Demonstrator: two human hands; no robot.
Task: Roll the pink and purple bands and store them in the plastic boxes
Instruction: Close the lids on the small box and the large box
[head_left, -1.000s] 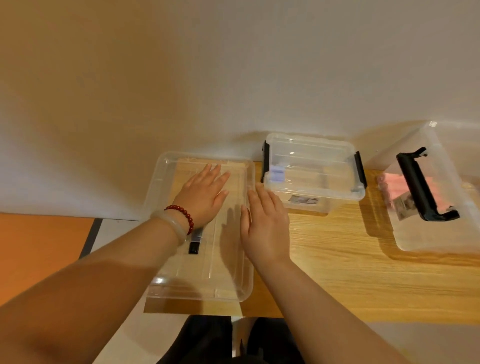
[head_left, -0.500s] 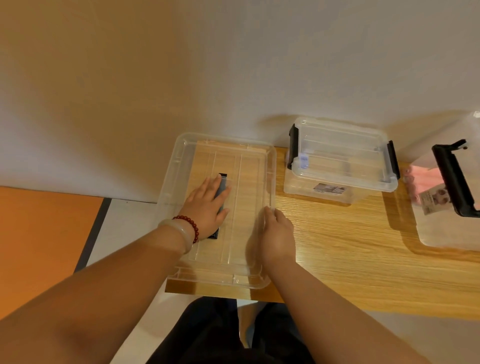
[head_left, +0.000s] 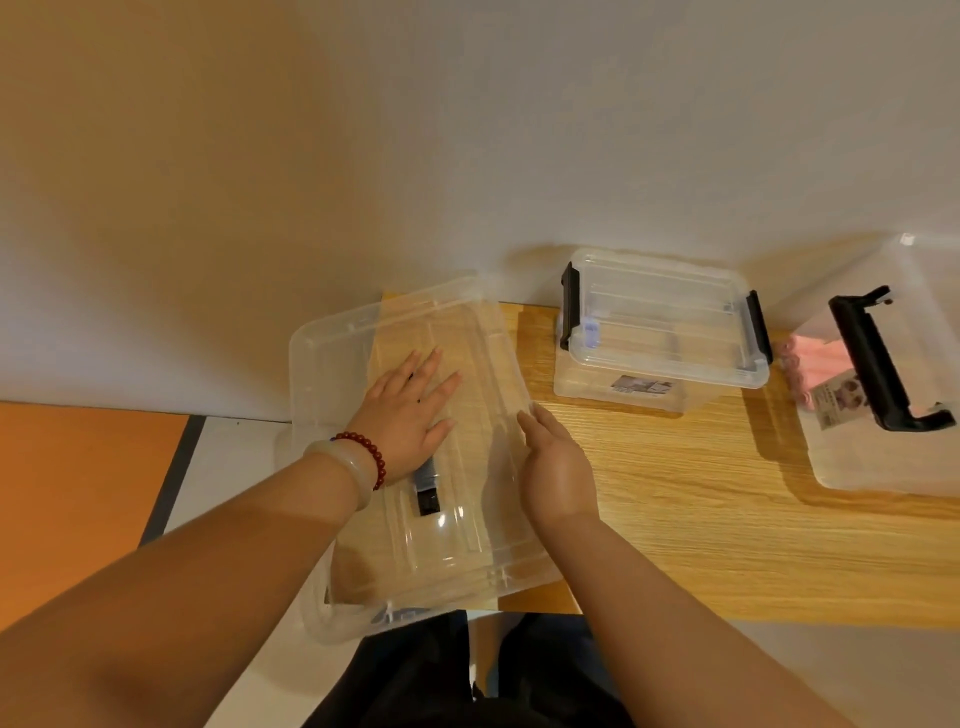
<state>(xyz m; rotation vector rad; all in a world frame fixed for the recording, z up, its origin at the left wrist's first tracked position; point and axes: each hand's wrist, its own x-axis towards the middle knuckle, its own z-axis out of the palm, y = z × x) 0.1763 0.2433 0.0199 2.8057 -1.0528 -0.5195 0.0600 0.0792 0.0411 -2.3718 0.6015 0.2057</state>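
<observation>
A large clear plastic lid (head_left: 452, 530) lies tilted at the left end of the wooden table (head_left: 701, 519), its left part hanging past the table edge. My left hand (head_left: 408, 415) presses flat on the lid, over its black handle (head_left: 427, 491). My right hand (head_left: 556, 462) touches the lid's right rim with straight fingers. A small clear box (head_left: 660, 332) with black clips stands shut at the back, a purple band (head_left: 590, 332) showing through its wall. At the far right, a big clear box (head_left: 883, 415) with a black handle (head_left: 878, 364) holds pink bands (head_left: 810, 358).
A white wall (head_left: 467, 156) runs right behind the table. Left of the table the floor is orange (head_left: 78, 493) with a dark strip. My dark-clothed lap (head_left: 467, 675) sits below the table's front edge.
The clear lid has slid and turned, its left side now off the table. My left hand moved up along it and my right hand shifted to its right rim.
</observation>
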